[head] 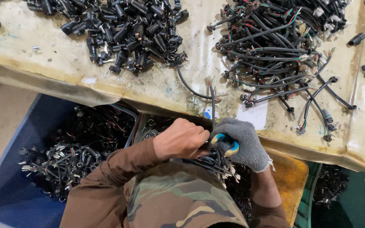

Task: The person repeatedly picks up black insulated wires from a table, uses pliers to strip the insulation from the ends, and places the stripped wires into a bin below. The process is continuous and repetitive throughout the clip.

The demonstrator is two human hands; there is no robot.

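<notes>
The bare left hand (181,141) grips a bundle of black cables (214,162) at the lap. The gloved right hand (243,143), touching it, squeezes blue-handled pliers (227,143) on one upright cable (212,107). Beyond the hands, cable (275,55) and connector (127,29) piles cover the table (191,55), so much seems left. The plier tips are hidden.

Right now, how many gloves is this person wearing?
1. The grey knit glove is on the right hand, which grips a blue-and-yellow-handled tool. The left hand is bare, holding black cables.
</notes>
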